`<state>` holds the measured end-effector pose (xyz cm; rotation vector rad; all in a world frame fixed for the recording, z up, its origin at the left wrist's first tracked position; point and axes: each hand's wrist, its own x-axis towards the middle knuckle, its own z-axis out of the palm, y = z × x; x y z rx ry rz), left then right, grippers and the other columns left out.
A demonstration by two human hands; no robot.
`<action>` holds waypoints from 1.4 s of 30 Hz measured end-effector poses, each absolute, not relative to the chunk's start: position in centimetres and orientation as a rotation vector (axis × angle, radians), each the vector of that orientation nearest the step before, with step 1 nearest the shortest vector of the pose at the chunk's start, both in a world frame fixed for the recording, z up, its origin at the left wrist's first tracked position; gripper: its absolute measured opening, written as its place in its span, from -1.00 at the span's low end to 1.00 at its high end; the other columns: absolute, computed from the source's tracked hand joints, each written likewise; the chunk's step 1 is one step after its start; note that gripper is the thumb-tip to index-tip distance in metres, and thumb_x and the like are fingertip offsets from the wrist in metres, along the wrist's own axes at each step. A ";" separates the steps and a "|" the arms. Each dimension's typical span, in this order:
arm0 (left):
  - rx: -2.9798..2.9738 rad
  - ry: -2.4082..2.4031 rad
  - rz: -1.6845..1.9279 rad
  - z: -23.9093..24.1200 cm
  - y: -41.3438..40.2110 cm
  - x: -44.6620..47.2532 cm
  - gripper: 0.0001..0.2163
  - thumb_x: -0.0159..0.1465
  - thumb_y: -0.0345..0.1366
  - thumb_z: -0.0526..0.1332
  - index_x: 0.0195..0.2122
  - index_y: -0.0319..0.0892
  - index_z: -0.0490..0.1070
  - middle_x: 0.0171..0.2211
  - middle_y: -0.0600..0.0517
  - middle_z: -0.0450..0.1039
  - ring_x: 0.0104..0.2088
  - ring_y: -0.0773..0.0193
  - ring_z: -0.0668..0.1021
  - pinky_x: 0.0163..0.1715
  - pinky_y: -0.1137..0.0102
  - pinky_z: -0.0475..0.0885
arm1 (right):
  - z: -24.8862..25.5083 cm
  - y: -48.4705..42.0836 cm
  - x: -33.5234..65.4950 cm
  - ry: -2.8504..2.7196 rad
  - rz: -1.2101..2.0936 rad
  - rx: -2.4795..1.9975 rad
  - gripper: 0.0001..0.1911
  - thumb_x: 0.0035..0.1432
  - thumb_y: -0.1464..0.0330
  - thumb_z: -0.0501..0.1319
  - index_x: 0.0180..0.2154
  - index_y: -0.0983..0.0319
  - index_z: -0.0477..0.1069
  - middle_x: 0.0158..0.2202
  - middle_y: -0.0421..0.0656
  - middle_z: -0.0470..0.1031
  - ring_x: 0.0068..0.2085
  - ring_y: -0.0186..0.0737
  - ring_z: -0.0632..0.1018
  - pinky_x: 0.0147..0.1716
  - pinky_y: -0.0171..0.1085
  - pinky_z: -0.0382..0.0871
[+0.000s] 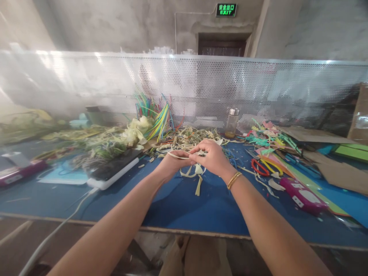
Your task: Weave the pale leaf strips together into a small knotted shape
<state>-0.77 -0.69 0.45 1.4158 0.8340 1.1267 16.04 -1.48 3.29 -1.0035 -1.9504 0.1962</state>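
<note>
bare blue tabletop near edge, strip scraps ahead, scissors right

The blue desk carries pale strips at its centre. A scrap heap lies at 12 o'clock, a glass jar at 1, scissors at 3, a pink case at 4, a white tray at 9 and coloured straws at 11.

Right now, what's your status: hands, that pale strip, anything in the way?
Left hand, right hand: both grips shut on pale strip. Strip held over blue table. Scrap pile just behind, red scissors to the right.
</note>
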 end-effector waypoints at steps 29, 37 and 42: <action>1.240 0.695 1.155 0.9 -0.9 -0.8 -0.86 -0.04 -0.33 0.39 -0.46 -0.21 0.48 -0.54 0.10 0.43 -0.54 0.47 0.39 -0.51 0.51 0.24 | 2.5 -0.9 14.9 -1.408 1.029 -0.838 -0.82 -0.10 0.28 0.24 -0.52 0.21 0.27 -0.53 -0.29 0.30 -0.47 -0.38 0.31 -0.38 -0.32 0.23; 1.301 0.749 1.202 0.5 -0.5 -1.0 -0.82 -0.05 -0.27 0.41 -0.42 -0.20 0.52 -0.47 0.06 0.46 -0.47 0.41 0.43 -0.44 0.48 0.29 | 2.6 0.3 16.4 -1.240 0.692 -1.057 -0.74 -0.12 0.35 0.20 -0.28 0.22 0.32 -0.30 -0.13 0.41 -0.28 -0.24 0.44 -0.22 -0.20 0.31; 1.429 0.821 1.187 0.3 -0.4 -1.2 -0.83 0.00 -0.23 0.37 -0.42 -0.20 0.52 -0.45 0.05 0.47 -0.43 0.37 0.44 -0.36 0.44 0.29 | 4.1 -1.5 16.9 -1.437 0.245 -0.868 -0.71 0.01 0.39 0.09 -0.18 0.16 0.40 -0.08 -0.10 0.41 -0.03 -0.15 0.39 0.03 -0.11 0.19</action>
